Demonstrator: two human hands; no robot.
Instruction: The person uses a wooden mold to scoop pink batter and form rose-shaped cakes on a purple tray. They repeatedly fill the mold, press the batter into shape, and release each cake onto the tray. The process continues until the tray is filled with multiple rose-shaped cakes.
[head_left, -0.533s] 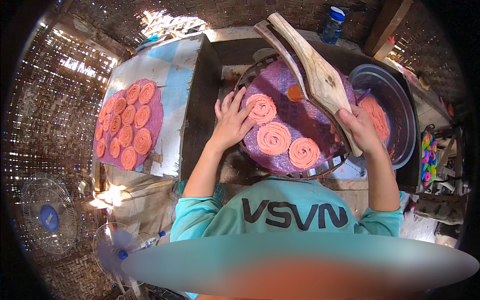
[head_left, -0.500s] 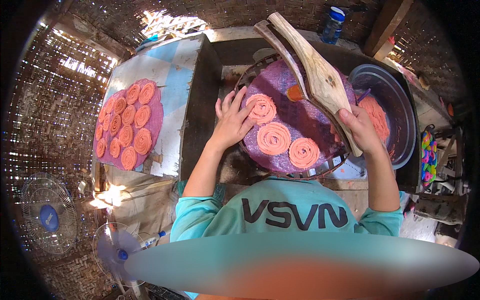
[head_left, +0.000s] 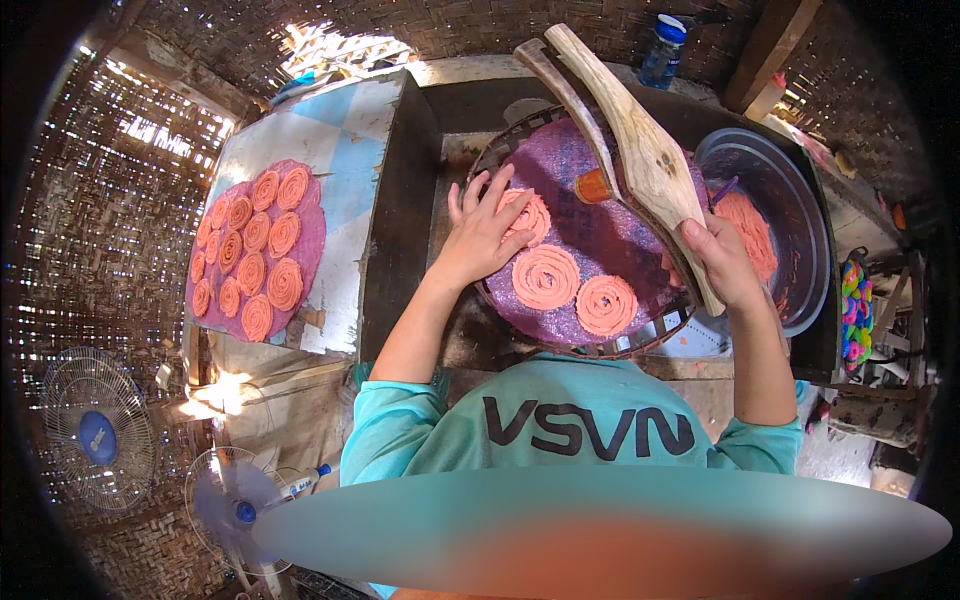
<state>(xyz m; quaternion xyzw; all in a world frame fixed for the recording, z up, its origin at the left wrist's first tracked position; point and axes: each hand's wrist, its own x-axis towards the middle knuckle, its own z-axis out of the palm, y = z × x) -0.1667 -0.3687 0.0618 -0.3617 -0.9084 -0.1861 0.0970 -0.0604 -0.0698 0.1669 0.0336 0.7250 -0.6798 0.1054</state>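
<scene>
My right hand is wrapped round the near end of a wooden hand press, two long arms lying side by side. An orange-brown cylinder sticks out beside the arms. Beneath the press is a round purple mesh sheet on a woven tray. Spread fingers of my left hand rest at the sheet's left edge, over part of a pink dough coil. Two more coils, the middle one and the near one, lie closer to me. The press hides part of the sheet's right side.
On the right stands a dark basin holding pink dough. A box-like stand on the left carries another purple sheet with several coils. A blue-capped bottle sits at the back. Two fans are at lower left.
My left hand has slid slightly to the right, its fingers now farther over the upper left coil. The press has shifted a little in my right hand's grip.
</scene>
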